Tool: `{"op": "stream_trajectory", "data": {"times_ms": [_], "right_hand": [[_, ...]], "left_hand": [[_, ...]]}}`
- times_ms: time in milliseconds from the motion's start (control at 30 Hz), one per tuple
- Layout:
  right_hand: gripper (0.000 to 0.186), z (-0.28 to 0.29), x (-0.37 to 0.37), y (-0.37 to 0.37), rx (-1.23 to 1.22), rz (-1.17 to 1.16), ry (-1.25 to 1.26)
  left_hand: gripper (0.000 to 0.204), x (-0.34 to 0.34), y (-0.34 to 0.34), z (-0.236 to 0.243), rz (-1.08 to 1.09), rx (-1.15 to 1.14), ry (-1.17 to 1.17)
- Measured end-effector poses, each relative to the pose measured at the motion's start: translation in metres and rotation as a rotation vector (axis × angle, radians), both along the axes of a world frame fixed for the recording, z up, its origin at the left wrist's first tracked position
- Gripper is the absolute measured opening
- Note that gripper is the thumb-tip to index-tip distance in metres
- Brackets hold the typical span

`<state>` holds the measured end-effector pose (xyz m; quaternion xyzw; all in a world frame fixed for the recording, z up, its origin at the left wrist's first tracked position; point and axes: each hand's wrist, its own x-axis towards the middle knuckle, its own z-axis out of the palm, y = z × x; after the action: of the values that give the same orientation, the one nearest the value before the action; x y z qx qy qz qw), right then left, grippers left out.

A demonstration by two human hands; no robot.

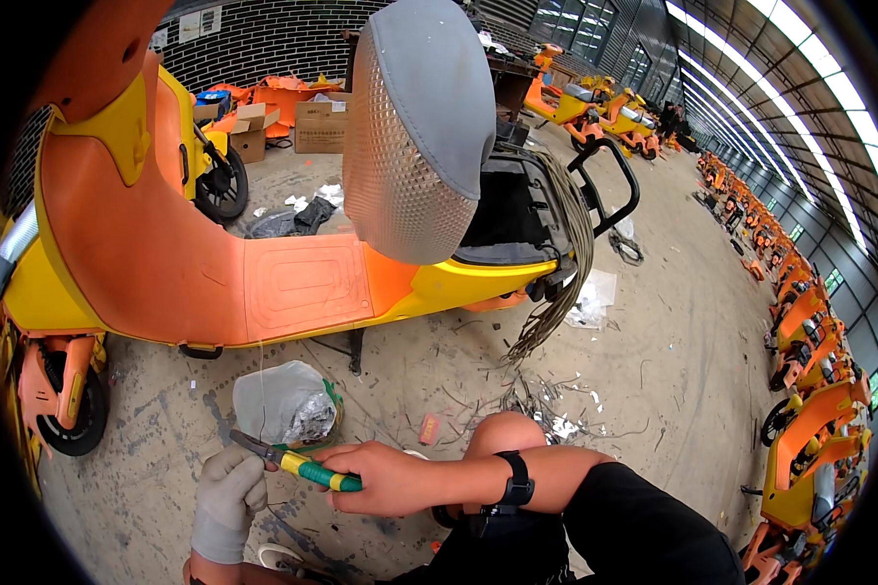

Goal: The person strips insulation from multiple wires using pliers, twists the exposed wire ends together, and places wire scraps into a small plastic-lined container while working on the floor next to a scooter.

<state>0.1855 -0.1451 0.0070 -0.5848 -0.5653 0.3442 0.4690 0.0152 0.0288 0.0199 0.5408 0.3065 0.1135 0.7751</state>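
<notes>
My right hand [385, 478], bare, is closed round the green and yellow handles of a pair of pliers [312, 469]. The dark jaws point left, just above my left hand [226, 492]. That hand wears a pale grey glove, and its fingers are closed; what they pinch is hidden. A thin wire [261, 385] runs from the lower edge of the scooter down to the jaws. The orange and yellow scooter [156, 253] stands in front of me, its grey seat [424, 107] tipped up. Behind the pliers sits a bucket lined with a whitish plastic bag [275, 400].
A bundle of drab cords [571, 224] hangs over the scooter's rear. Cut scraps [546, 409] and a small red packet [429, 429] litter the concrete floor. Cardboard boxes [320, 125] stand by the brick wall. Rows of similar scooters [800, 331] line the right side.
</notes>
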Motion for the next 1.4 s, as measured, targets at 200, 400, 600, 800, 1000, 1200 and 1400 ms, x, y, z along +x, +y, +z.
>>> {"op": "stream_trajectory", "data": {"times_ms": [200,400,600,800,1000,1200,1400], "right_hand": [[0.017,-0.008,0.003,0.000,-0.069,0.053,0.017],[0.018,-0.009,0.001,0.000,-0.086,0.035,0.153],[0.017,-0.007,0.004,0.000,-0.198,0.096,0.292],[0.016,-0.001,0.008,-0.001,-0.259,0.168,0.435],[0.021,0.007,0.014,-0.001,-0.348,0.254,0.659],[0.022,0.000,0.017,0.000,-0.388,0.316,0.875],[0.023,0.003,0.016,0.003,-0.379,0.302,0.935]], "left_hand": [[0.019,0.000,-0.003,0.004,0.017,0.013,0.004],[0.020,-0.001,-0.002,0.002,0.024,0.030,-0.031],[0.021,-0.003,-0.003,0.003,0.036,0.030,-0.070],[0.021,-0.006,-0.005,0.006,0.043,0.017,-0.080],[0.018,-0.007,-0.007,0.008,0.062,-0.020,-0.106],[0.018,-0.010,-0.006,0.009,0.055,-0.043,-0.141],[0.019,-0.011,-0.005,0.008,0.035,-0.006,-0.152]]}}
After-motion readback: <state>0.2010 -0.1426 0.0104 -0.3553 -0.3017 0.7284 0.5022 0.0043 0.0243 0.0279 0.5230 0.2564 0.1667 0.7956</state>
